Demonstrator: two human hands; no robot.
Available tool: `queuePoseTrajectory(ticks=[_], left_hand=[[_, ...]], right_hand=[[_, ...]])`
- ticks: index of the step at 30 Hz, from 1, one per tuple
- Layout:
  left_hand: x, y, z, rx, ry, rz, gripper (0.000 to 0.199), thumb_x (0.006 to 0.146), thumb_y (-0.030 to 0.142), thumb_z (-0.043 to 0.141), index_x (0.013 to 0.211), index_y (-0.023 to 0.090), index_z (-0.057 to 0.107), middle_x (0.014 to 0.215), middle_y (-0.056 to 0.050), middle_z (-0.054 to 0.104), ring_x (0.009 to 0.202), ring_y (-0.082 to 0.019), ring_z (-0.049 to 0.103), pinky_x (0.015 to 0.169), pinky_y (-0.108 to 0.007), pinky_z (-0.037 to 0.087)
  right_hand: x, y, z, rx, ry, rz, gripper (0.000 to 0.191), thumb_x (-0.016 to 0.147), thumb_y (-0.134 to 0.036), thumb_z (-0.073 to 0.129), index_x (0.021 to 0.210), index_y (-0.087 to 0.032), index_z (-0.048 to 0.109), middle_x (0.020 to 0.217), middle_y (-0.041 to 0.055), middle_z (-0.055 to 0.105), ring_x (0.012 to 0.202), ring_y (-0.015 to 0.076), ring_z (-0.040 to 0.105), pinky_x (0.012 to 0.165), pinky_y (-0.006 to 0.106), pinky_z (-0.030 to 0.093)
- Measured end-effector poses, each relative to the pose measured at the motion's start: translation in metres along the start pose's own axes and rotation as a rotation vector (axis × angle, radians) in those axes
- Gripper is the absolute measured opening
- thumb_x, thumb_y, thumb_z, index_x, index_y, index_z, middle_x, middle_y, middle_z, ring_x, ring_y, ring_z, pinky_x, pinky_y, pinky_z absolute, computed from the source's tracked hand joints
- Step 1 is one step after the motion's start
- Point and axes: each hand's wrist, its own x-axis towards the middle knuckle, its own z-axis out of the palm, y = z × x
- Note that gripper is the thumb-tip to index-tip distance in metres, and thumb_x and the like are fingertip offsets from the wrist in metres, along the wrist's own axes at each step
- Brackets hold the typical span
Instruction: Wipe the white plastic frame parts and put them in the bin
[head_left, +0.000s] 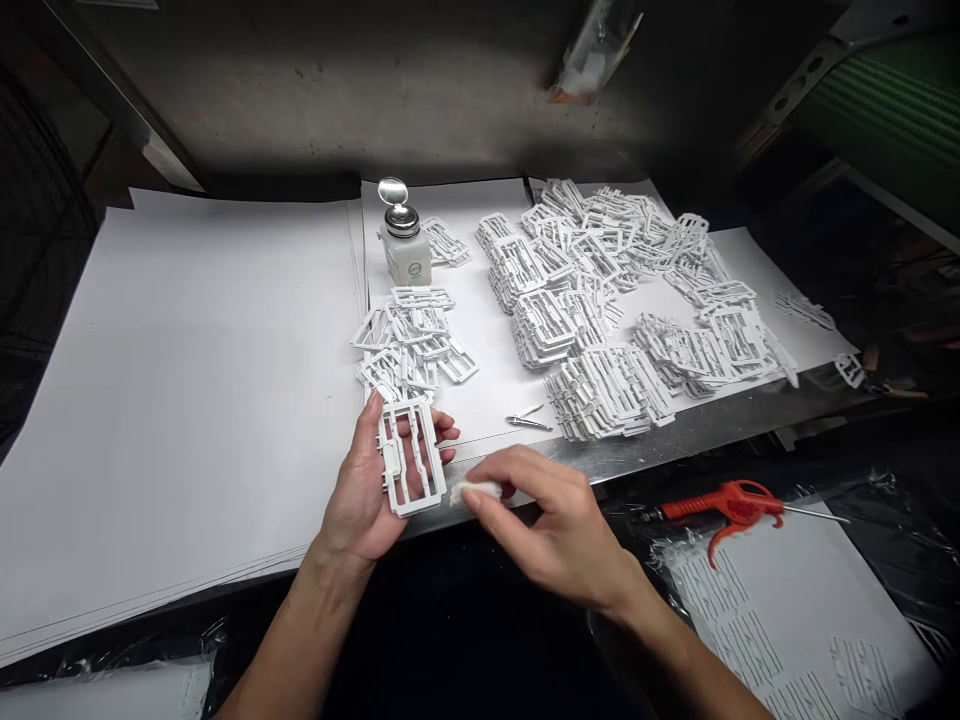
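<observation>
a white molded plastic frame (391,462) sits at lower centre, long axis pointing away, held between the thumb and spread fingers of the left hand (356,510). just right of it, the right hand (544,525) pinches a white cotton wad (476,490), fingers closed around it.

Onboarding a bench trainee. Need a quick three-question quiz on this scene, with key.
1. What does the left hand hold?
2. What does the right hand pinch? A) a white wad B) tweezers C) a red air blow gun
3. True or false: the flip lid of the pump dispenser bottle stands open.

Key: 1. a white plastic frame; 2. A; 3. true.
</observation>
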Motion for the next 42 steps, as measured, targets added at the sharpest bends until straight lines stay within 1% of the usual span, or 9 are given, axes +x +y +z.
queuePoseTrajectory(ticks=[6, 8, 12, 18, 23, 27, 32, 36, 42], left_hand=[[0.005, 0.004, -0.013, -0.416, -0.264, -0.027, 0.043, 0.087, 0.046, 0.038, 0.070, 0.014, 0.061, 0.080, -0.006, 0.062, 0.086, -0.019, 0.059, 0.077, -0.036, 0.051], [0.005, 0.005, -0.017, -0.481, -0.314, -0.003, 0.045, 0.088, 0.047, 0.035, 0.067, 0.016, 0.059, 0.079, -0.005, 0.062, 0.085, -0.019, 0.059, 0.077, -0.038, 0.050], [0.002, 0.006, -0.018, -0.521, -0.324, 0.022, 0.046, 0.087, 0.048, 0.035, 0.062, 0.017, 0.057, 0.077, -0.004, 0.062, 0.087, -0.019, 0.059, 0.079, -0.038, 0.050], [0.001, 0.005, -0.018, -0.531, -0.284, -0.038, 0.041, 0.085, 0.048, 0.041, 0.061, 0.017, 0.056, 0.079, -0.003, 0.063, 0.089, -0.018, 0.059, 0.081, -0.034, 0.050], [0.004, 0.005, -0.017, -0.510, -0.238, -0.009, 0.039, 0.084, 0.047, 0.044, 0.059, 0.018, 0.056, 0.076, -0.002, 0.063, 0.086, -0.018, 0.060, 0.079, -0.036, 0.050], [0.004, 0.007, -0.014, -0.433, -0.196, -0.018, 0.041, 0.082, 0.049, 0.046, 0.063, 0.015, 0.059, 0.077, -0.005, 0.062, 0.089, -0.019, 0.059, 0.082, -0.034, 0.050], [-0.005, 0.015, -0.011, -0.244, -0.106, 0.116, 0.049, 0.083, 0.053, 0.042, 0.081, 0.010, 0.065, 0.084, -0.009, 0.064, 0.086, -0.021, 0.060, 0.082, -0.034, 0.049], [-0.009, 0.022, -0.010, -0.113, -0.007, 0.200, 0.050, 0.082, 0.054, 0.042, 0.084, 0.009, 0.065, 0.082, -0.009, 0.064, 0.076, -0.019, 0.062, 0.074, -0.030, 0.051], [-0.007, 0.020, -0.007, -0.083, 0.130, 0.238, 0.050, 0.080, 0.056, 0.046, 0.084, 0.010, 0.065, 0.077, -0.008, 0.065, 0.070, -0.017, 0.062, 0.070, -0.027, 0.052]], right_hand=[[0.015, -0.007, 0.003, 0.063, 0.181, 0.012, 0.010, 0.084, -0.008, 0.060, 0.091, -0.015, 0.062, 0.085, 0.0002, 0.060, 0.071, 0.0108, 0.053, 0.067, 0.022, 0.043], [0.016, -0.009, 0.006, 0.095, 0.175, 0.022, 0.010, 0.083, -0.008, 0.061, 0.090, -0.015, 0.062, 0.084, 0.0001, 0.060, 0.070, 0.0106, 0.053, 0.066, 0.021, 0.043], [0.023, -0.011, 0.018, 0.164, 0.119, 0.004, 0.011, 0.083, -0.007, 0.060, 0.091, -0.014, 0.062, 0.085, 0.0010, 0.061, 0.071, 0.0114, 0.054, 0.067, 0.022, 0.044], [0.033, -0.014, 0.034, 0.207, 0.103, -0.083, 0.012, 0.085, -0.008, 0.057, 0.095, -0.013, 0.061, 0.091, 0.0051, 0.061, 0.087, 0.0159, 0.056, 0.077, 0.025, 0.045], [0.029, -0.017, 0.026, 0.121, -0.111, -0.158, 0.012, 0.084, -0.008, 0.055, 0.093, -0.012, 0.061, 0.083, 0.0063, 0.059, 0.078, 0.0170, 0.056, 0.076, 0.029, 0.046], [0.033, -0.016, 0.025, 0.118, 0.007, -0.147, 0.012, 0.085, -0.008, 0.053, 0.094, -0.013, 0.059, 0.086, 0.0062, 0.059, 0.081, 0.0168, 0.056, 0.078, 0.028, 0.045], [0.029, -0.007, 0.030, 0.036, -0.086, -0.114, 0.010, 0.086, -0.008, 0.051, 0.090, -0.013, 0.059, 0.081, 0.0054, 0.057, 0.075, 0.0167, 0.053, 0.070, 0.028, 0.043], [0.022, -0.006, 0.031, 0.048, -0.048, -0.032, 0.010, 0.085, -0.008, 0.053, 0.089, -0.014, 0.060, 0.078, 0.0037, 0.056, 0.069, 0.0150, 0.052, 0.064, 0.027, 0.042], [0.027, -0.006, 0.055, 0.107, -0.022, -0.148, 0.015, 0.087, -0.007, 0.052, 0.098, -0.014, 0.058, 0.089, 0.0070, 0.059, 0.085, 0.0192, 0.055, 0.077, 0.031, 0.045]])
